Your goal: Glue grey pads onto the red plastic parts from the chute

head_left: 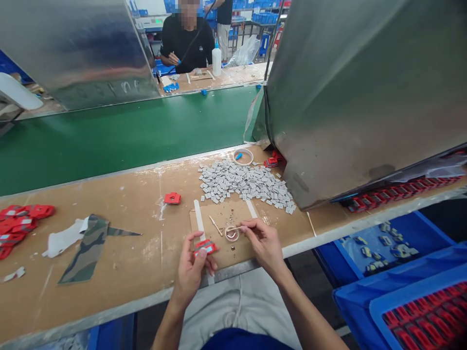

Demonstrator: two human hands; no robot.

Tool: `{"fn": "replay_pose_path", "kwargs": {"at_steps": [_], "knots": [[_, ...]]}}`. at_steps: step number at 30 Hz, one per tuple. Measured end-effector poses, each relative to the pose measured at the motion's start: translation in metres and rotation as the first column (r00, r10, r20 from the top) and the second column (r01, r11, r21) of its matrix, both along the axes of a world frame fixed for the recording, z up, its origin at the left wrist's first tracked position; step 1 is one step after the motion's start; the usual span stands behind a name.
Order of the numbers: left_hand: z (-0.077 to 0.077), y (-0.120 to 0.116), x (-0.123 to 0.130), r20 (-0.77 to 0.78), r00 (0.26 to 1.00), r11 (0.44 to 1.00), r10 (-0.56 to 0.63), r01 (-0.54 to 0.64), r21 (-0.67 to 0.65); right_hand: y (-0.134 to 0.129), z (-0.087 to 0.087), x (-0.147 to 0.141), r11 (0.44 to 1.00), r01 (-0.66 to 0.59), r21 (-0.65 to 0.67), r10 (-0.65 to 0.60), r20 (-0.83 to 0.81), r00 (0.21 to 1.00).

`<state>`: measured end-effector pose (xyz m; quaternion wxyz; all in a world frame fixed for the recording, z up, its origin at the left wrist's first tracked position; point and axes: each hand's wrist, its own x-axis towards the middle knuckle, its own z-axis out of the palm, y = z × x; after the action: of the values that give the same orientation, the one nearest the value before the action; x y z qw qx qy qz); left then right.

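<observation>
A red part [206, 248] with a pale patch on top is held between the thumb and fingers of my left hand [192, 266], near the table's front edge. Pinched in my right hand [263, 241] is a thin stick [233, 229], its tip over a small round dish [232, 234]. Another pale stick [216, 226] lies left of the dish on a cardboard sheet [215, 212] with white tape strips. Behind the sheet spreads a heap of small grey pieces [244, 180]. A single red part [172, 198] lies to the left.
A tape roll [243, 156] sits behind the heap. Red parts [22, 223] and camouflage cloth [85, 250] lie at left. A large metal panel [365, 87] rises at right, above blue bins [353, 291]. Beyond the green belt [146, 136] sits a person [188, 41].
</observation>
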<state>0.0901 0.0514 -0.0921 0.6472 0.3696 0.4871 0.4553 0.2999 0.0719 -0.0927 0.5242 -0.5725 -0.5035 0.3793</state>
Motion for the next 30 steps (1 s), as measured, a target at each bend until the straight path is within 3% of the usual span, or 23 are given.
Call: {"fn": "replay_pose_path", "kwargs": {"at_steps": [6, 10, 14, 18, 22, 30], "knots": [[-0.007, -0.005, -0.007, -0.219, 0.960, 0.959, -0.173, 0.215, 0.186, -0.002, -0.008, 0.005, 0.982, 0.081, -0.171, -0.124, -0.259, 0.958], [-0.001, -0.003, -0.008, -0.409, 0.899, 0.933, -0.156, 0.270, 0.238, -0.007, 0.004, 0.008, 0.980, 0.080, -0.180, -0.128, -0.274, 0.953], [0.000, -0.004, -0.005, -0.472, 0.869, 0.935, -0.152, 0.281, 0.215, -0.025, 0.027, 0.002, 0.992, 0.083, -0.090, -0.101, -0.219, 0.970], [0.001, -0.005, -0.001, -0.457, 0.876, 0.945, -0.156, 0.267, 0.188, -0.041, 0.041, -0.009, 0.999, 0.035, 0.028, -0.033, -0.055, 0.998], [0.003, -0.004, 0.001, -0.480, 0.866, 0.948, -0.143, 0.260, 0.185, -0.043, 0.038, -0.018, 0.994, -0.028, 0.101, 0.021, 0.069, 0.997], [0.003, -0.004, 0.000, -0.498, 0.854, 0.938, -0.154, 0.285, 0.198, -0.039, 0.033, -0.024, 0.991, -0.069, 0.118, 0.060, 0.080, 0.995]]}}
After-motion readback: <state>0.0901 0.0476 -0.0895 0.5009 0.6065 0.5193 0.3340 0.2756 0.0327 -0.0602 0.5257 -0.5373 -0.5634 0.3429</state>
